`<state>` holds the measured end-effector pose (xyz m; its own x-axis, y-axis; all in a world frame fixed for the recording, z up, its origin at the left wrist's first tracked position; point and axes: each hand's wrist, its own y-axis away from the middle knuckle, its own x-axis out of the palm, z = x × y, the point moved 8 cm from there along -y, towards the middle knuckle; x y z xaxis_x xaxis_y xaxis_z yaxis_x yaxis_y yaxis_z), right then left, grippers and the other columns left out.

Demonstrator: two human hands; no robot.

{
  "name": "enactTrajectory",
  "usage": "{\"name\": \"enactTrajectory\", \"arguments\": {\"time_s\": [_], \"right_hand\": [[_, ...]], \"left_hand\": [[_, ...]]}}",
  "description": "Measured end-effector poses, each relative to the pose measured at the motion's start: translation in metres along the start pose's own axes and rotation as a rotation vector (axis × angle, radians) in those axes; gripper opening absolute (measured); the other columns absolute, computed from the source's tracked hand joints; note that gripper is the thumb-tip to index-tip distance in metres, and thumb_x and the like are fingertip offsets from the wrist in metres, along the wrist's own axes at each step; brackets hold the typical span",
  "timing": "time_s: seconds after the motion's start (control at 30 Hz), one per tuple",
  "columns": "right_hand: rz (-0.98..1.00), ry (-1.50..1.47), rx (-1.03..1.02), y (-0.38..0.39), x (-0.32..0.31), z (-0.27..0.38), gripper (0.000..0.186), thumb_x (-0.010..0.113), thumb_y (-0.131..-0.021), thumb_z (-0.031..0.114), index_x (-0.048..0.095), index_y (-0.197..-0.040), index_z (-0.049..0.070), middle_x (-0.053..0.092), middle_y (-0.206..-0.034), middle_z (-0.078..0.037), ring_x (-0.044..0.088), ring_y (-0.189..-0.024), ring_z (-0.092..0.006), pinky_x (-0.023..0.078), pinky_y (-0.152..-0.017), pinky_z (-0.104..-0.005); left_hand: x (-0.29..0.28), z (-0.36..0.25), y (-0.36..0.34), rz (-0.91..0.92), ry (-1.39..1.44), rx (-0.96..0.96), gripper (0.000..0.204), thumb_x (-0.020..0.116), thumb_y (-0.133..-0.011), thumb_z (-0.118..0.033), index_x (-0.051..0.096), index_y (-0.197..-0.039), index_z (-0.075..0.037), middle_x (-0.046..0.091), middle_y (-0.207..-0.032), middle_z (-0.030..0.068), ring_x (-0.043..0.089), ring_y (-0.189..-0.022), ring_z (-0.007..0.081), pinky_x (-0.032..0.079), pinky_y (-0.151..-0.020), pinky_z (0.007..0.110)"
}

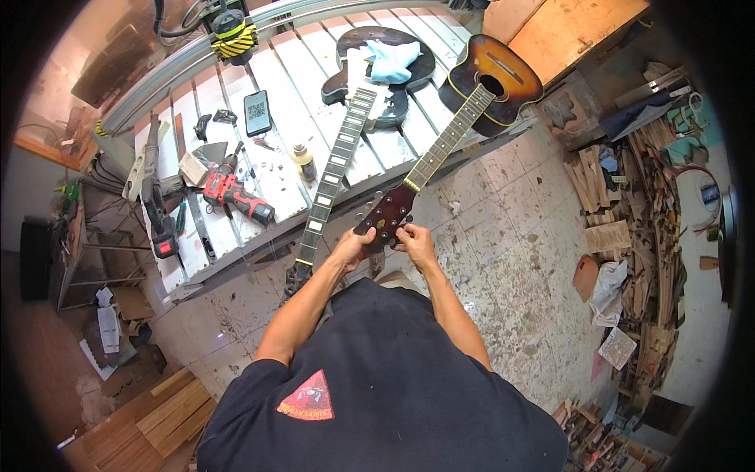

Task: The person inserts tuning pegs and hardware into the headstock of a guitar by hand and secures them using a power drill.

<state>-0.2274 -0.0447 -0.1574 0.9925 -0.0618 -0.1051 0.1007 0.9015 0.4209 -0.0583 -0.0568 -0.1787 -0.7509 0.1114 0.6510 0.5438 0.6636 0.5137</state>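
Observation:
A sunburst acoustic guitar (519, 75) lies with its body on the slatted table's right end and its neck pointing toward me. Its dark headstock (385, 216) is held out past the near edge. My left hand (352, 250) is closed around the headstock's left side. At the opposite side, my right hand (418, 245) has its fingers pinched at a tuning peg; the exact contact is partly hidden. Just left lies a dark electric guitar (355, 43), its block-inlaid neck (334, 169) reaching past the table edge beside my left forearm. A light blue cloth (393, 61) rests on its body.
On the white slatted table (303, 55) are a phone (256, 112), a small bottle (303, 161), a red-and-black cordless drill (236, 197) and another power tool (161, 212). A striped machine head (233, 39) hangs above. Wood scraps (641, 244) pile up at right.

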Motion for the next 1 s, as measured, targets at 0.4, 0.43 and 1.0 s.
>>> {"name": "enactTrajectory", "arguments": {"time_s": [0.4,0.43,1.0], "right_hand": [[0.075,-0.274,0.119,0.025,0.011,-0.018,0.014,0.064,-0.097,0.014,0.066,-0.099,0.000,0.071,-0.090,-0.010,0.072,-0.081,-0.0199,0.062,-0.077,-0.0340],[0.064,-0.259,0.126,0.023,0.012,-0.020,0.014,0.064,-0.097,0.014,0.066,-0.098,0.001,0.071,-0.090,-0.010,0.072,-0.080,-0.0198,0.062,-0.077,-0.0340],[-0.027,-0.294,0.125,0.028,0.021,-0.018,0.015,0.065,-0.096,0.020,0.064,-0.094,0.005,0.070,-0.088,-0.008,0.073,-0.078,-0.0187,0.058,-0.072,-0.0293]], "left_hand": [[0.017,-0.005,0.007,0.117,0.069,0.029,0.048,0.066,-0.100,-0.029,0.054,-0.140,-0.004,0.065,-0.130,0.0130,0.065,-0.118,0.0266,0.052,-0.106,0.044],[0.018,-0.005,0.007,0.115,0.072,0.033,0.048,0.066,-0.100,-0.029,0.054,-0.139,-0.004,0.065,-0.129,0.0131,0.065,-0.118,0.0266,0.052,-0.106,0.044],[0.009,-0.007,0.005,0.046,0.029,0.046,0.043,0.066,-0.099,-0.026,0.056,-0.135,-0.003,0.068,-0.121,0.0138,0.070,-0.107,0.0261,0.058,-0.099,0.042]]}}
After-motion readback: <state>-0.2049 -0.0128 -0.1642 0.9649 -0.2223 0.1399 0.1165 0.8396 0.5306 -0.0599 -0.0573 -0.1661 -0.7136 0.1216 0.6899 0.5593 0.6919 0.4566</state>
